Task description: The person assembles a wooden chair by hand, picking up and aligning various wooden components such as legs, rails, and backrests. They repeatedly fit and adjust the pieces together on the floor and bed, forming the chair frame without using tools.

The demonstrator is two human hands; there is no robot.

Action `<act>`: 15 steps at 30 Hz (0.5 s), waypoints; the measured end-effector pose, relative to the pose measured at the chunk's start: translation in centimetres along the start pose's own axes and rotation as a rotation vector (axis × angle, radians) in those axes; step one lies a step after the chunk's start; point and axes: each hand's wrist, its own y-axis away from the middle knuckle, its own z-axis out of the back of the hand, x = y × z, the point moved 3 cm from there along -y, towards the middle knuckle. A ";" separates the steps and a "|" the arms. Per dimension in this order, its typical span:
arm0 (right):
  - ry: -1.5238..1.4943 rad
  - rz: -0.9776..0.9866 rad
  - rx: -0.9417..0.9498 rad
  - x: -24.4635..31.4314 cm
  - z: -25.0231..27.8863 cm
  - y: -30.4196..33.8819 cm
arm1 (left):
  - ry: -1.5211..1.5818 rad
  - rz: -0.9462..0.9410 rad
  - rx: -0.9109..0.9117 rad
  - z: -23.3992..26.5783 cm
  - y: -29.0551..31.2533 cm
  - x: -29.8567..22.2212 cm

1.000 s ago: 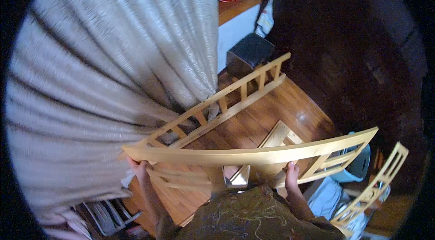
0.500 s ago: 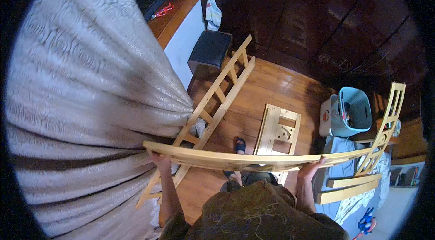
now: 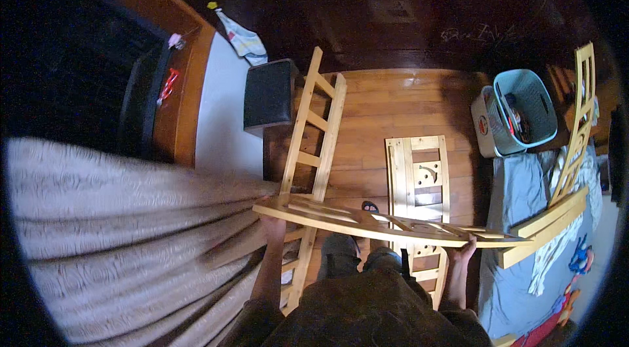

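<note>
Both my hands hold up a long light-wood panel with cutouts (image 3: 347, 226), which lies crosswise in front of my body. My left hand (image 3: 272, 224) grips its left end from below, beside the curtain. Near the other end, my right hand (image 3: 462, 252) is wrapped round the lower edge, its fingertips showing on top. Below the panel, a ladder-like wooden frame (image 3: 314, 122) lies on the floor to the left. Partly covered by the held panel, another wooden panel with a moon-shaped cutout (image 3: 401, 170) lies on the floor nearer the middle.
A slatted wooden panel (image 3: 576, 140) and wooden boards (image 3: 544, 229) rest on the grey-blue bedding (image 3: 508, 199) at right. Behind it stands a light-blue basket (image 3: 540, 114). A black stool (image 3: 268, 95) and a patterned curtain (image 3: 151, 229) are on the left.
The view has turned, and the held panel now slopes down to the right with more of its cutout face showing. Both hands keep their hold on it.
</note>
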 end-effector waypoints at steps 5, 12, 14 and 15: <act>0.045 -0.304 0.178 -0.7 -2.7 1.8 | -0.721 -0.126 0.006 0.7 -9.5 3.9; 0.013 -0.153 -0.086 -4.1 -4.2 2.9 | -0.865 0.160 0.041 3.8 -21.4 10.8; 0.009 -0.062 -0.105 -5.5 -1.7 2.2 | -0.631 0.242 -0.079 4.7 -24.4 12.6; -0.066 -0.082 -0.136 -6.4 -3.3 2.7 | -0.802 0.225 -0.045 5.0 -26.2 13.5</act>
